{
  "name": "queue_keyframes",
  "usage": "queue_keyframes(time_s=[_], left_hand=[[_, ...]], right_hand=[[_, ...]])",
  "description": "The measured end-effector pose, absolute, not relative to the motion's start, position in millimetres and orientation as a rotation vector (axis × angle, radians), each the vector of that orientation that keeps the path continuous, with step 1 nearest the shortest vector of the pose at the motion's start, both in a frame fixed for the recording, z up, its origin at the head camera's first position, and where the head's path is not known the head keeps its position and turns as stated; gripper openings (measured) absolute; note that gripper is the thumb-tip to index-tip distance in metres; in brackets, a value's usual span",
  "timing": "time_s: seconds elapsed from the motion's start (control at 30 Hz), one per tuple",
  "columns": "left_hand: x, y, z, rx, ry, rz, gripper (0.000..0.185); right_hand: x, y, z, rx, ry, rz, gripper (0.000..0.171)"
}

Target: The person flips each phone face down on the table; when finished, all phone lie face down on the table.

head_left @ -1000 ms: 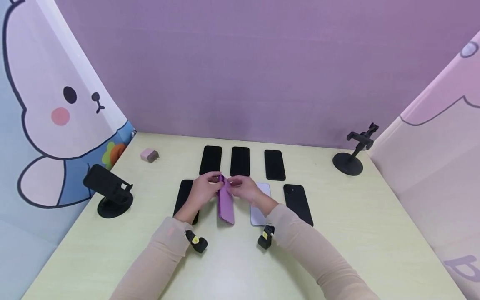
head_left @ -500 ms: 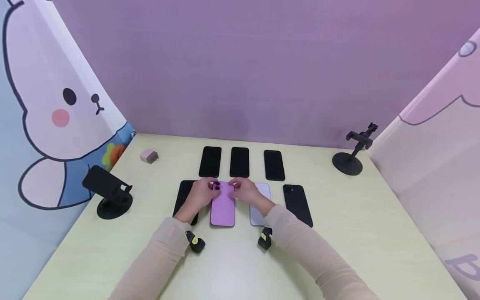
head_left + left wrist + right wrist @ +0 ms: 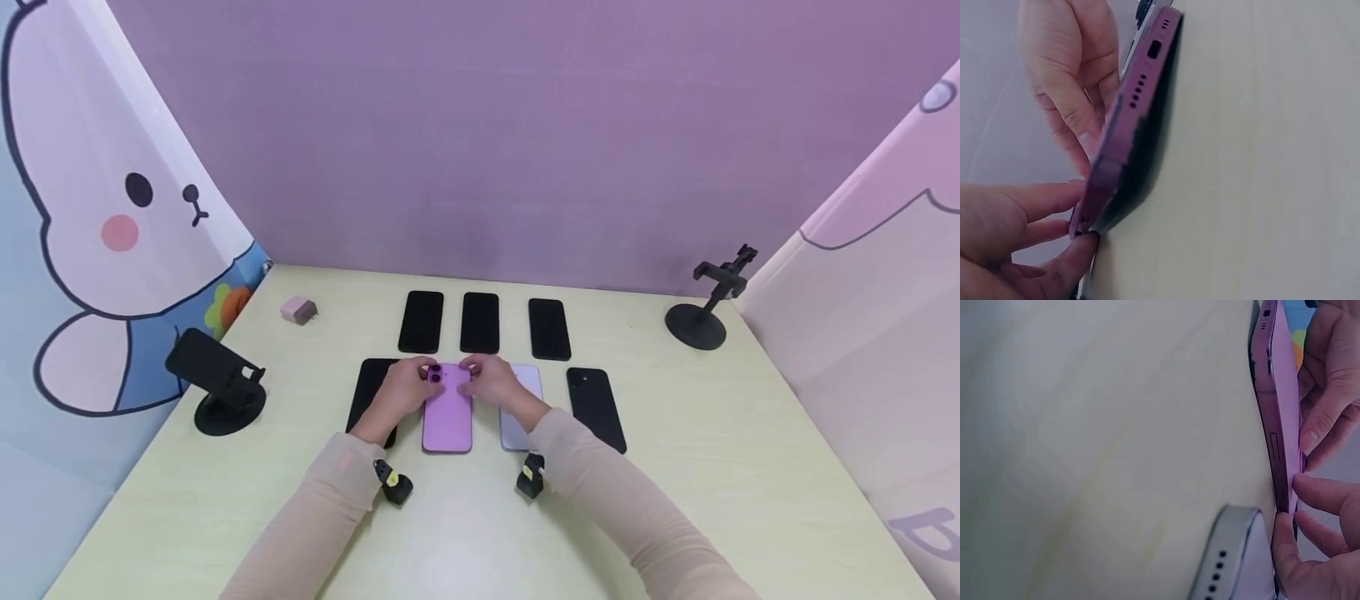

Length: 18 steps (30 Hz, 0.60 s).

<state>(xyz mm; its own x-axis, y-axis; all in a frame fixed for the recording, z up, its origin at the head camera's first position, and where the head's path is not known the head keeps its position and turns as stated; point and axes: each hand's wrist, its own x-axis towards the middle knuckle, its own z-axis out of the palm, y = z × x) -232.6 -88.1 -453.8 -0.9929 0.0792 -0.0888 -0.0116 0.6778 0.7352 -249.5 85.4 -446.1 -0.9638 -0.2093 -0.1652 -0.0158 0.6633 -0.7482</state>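
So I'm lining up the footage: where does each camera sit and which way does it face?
Head: above, looking down the table; both forearms, left hand, right hand.
Left wrist: low beside the purple phone, along its edge; fingers of both hands.
Right wrist: low beside it, opposite side; both hands' fingers.
All three share that phone.

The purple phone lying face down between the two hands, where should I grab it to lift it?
Pinch the purple phone by its two long edges near the camera end, coming from above. It lies flat, back up, between a black phone and a pale phone, so only its thin sides offer a hold.
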Motion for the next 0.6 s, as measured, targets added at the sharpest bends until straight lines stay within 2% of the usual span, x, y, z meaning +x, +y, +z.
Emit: queue_keyframes(time_s=[0.27,0.4,0.6], left_hand=[[-235,-88,-452,0.069,2.78,1.165,0.044],[-234,-93,-448,0.081,2.763,1.15,0.044],[-232,-128,-443,0.25,2.85,1.266,0.043]], right_hand=[[-252,84,-445,-0.205,2.671,-1.118,0.039],[-252,78,-438,-0.21,2.717,-1.053,0.044],[-248,49,-426,-0.294,2.726,-1.062,0.047]])
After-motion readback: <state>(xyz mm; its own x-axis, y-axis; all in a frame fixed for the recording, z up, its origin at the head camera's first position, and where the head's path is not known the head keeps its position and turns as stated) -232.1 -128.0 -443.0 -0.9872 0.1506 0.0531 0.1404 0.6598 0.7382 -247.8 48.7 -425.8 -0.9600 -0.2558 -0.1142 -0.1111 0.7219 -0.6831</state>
